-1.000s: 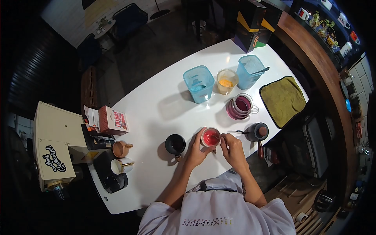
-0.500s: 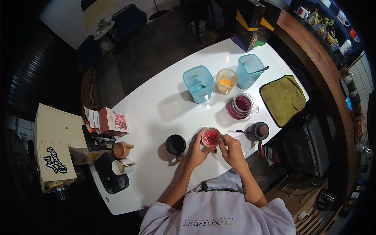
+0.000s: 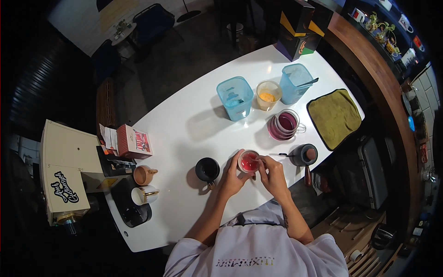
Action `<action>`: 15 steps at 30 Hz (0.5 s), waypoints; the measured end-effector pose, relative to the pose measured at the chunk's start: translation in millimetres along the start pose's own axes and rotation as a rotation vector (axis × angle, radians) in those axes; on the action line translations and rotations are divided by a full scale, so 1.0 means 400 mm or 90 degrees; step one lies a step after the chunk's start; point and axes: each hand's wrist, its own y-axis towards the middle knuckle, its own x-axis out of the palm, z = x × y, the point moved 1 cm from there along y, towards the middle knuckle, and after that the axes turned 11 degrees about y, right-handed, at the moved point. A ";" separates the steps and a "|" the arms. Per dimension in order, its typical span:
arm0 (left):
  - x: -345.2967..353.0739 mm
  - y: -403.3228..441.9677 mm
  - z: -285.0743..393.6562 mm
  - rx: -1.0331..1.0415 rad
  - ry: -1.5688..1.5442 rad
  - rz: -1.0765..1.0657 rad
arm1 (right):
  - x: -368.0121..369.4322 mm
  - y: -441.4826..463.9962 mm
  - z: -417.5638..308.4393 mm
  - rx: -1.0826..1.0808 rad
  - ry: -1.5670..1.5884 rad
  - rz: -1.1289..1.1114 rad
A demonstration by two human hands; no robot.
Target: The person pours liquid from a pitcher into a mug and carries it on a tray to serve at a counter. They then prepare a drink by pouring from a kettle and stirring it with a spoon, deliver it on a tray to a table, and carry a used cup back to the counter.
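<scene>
A small cup [image 3: 249,161] of red liquid stands near the front edge of the white table. My left hand [image 3: 233,179] is wrapped around its left side. At the cup's right rim, my right hand [image 3: 274,178] pinches what looks like a thin spoon dipped into the liquid; the fingers mostly hide it. Left of my left hand is a black mug [image 3: 207,170] with its handle towards me. To the right of my right hand sits a dark grinder-like pot [image 3: 303,155] with a wooden handle. A glass server [image 3: 286,123] of dark red liquid stands behind.
Two blue plastic containers [image 3: 235,98] flank a cup with orange contents [image 3: 268,95] at the back of the white table [image 3: 184,138]. A green cloth [image 3: 334,119] lies at the right. Brown [image 3: 145,175] and white mugs [image 3: 144,195] sit left beside a cream machine [image 3: 69,161].
My right fingers have shifted slightly at the cup's rim, and the utensil shows less inside the red liquid. My left hand still holds the cup; the view has moved a little.
</scene>
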 end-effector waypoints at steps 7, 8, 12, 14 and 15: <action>-0.002 0.003 -0.002 0.023 0.012 0.004 | -0.021 -0.002 -0.008 0.047 -0.036 -0.013; -0.003 0.003 -0.002 0.021 0.012 0.004 | -0.013 -0.006 -0.009 0.055 -0.008 -0.031; -0.002 0.001 -0.001 0.002 0.002 -0.007 | 0.000 0.003 0.004 0.040 0.019 0.015; -0.002 0.002 -0.002 0.006 0.005 -0.006 | -0.010 0.007 0.023 -0.045 -0.061 0.040; -0.001 0.002 -0.002 0.012 0.009 -0.003 | -0.016 0.004 0.017 -0.044 -0.062 0.041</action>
